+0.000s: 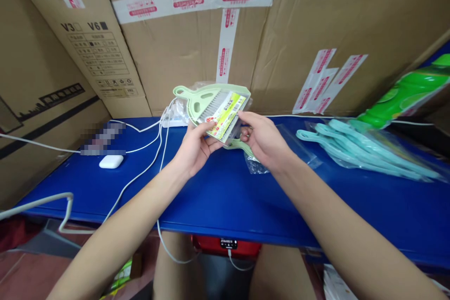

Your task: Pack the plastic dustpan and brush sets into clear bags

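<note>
We look down on large taped cardboard cartons (197,42) filling the top of the frame, with a blue table (225,197) running across the middle. At right lie a green plastic bottle (404,89) and bagged pale teal plastic hangers (362,147). At centre, our work is a pale green dustpan and brush set (225,115), held up over the table: our left hand (195,147) and right hand (265,138) grip its edges, fingers closed. A clear plastic bag (298,143) lies just beneath the right hand, and a white earbud case (111,161) sits at left
</note>
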### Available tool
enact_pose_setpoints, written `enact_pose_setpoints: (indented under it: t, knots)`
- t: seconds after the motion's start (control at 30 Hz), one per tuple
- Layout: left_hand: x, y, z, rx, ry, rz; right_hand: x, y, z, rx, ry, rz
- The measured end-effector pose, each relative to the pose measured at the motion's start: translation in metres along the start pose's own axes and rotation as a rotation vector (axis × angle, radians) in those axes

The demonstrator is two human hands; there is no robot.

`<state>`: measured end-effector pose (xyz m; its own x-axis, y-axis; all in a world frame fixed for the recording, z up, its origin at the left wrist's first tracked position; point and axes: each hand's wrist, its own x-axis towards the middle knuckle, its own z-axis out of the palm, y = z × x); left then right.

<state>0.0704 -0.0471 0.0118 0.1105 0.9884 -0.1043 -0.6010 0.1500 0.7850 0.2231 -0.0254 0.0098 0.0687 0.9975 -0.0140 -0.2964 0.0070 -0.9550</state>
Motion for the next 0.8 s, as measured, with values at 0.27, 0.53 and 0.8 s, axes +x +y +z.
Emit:
enact_pose_setpoints:
  t: [0.27,0.53,0.8]
  knots:
    - [-0.002,-0.001,-0.002,0.041,-0.037,-0.038,0.002,0.008,-0.005,-0.015,-0.082,-0.034]
    - [-0.002,-0.002,-0.005,0.125,-0.113,-0.068,0.005,0.013,-0.002,0.086,-0.074,-0.093]
    - [0.017,0.020,-0.019,0.034,0.228,0.014,0.005,-0.006,-0.007,0.116,-0.033,-0.051]
